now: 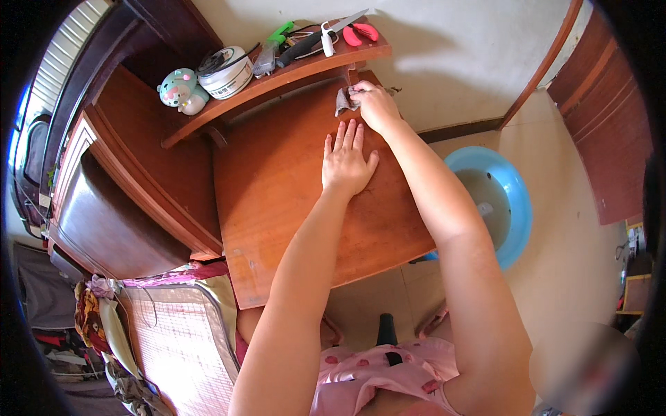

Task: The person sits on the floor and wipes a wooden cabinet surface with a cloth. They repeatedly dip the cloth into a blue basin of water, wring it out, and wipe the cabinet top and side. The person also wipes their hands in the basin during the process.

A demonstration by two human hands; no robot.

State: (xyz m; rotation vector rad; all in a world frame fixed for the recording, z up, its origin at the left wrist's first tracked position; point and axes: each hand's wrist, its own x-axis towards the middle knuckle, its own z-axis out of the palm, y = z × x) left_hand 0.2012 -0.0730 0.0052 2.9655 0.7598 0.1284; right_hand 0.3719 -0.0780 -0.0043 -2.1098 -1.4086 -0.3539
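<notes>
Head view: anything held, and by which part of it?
Right hand: grey cloth, gripped by a bunched part; whether edge or middle is unclear. Left hand: nothing, palm down on the wooden desktop.

Greyish cloth [342, 104]; orange-brown desk [270, 187]; light-blue basin [517, 208]; whitish mat [177, 333], pinkish grid; pale-pink garment [354, 378], darker-pink spots.

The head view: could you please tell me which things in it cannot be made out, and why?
In the head view:
Grey cloth: partly hidden by the right hand.
Blue basin: partly covered by the right forearm.
Pale thing inside it: too small to identify.
Round shape at the lower right: blurred beyond recognition.
Dark red wooden panel: partly cut off by the dark fisheye rim.
</notes>
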